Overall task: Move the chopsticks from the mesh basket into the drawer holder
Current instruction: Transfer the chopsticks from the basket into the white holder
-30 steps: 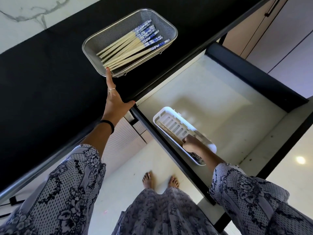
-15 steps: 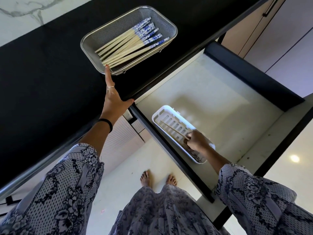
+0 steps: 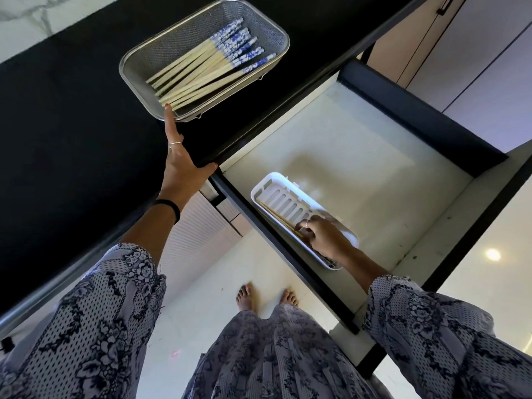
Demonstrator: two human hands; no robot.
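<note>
A steel mesh basket [image 3: 135, 67] sits on the black counter and holds several bamboo chopsticks [image 3: 207, 67] with blue-and-white ends. My left hand [image 3: 180, 162] lies flat on the counter, its index fingertip touching the basket's near rim, fingers apart. A white slotted holder [image 3: 276, 185] lies in the open drawer. Two chopsticks [image 3: 276, 216] rest along the holder's left side. My right hand [image 3: 322, 234] is over the holder's near end with its fingertips on those chopsticks; whether it grips them is unclear.
The open drawer [image 3: 374, 156] has a pale floor and dark walls, with bare room to the right of the holder. The black counter [image 3: 63, 119] spreads left of the basket. Cabinet doors [image 3: 475, 53] stand at the far right. My bare feet [image 3: 264, 296] are on the floor below.
My right hand has shifted slightly within the holder, laying the chopsticks along its left side. My left hand has stayed at the basket's rim. The view has drifted a little.
</note>
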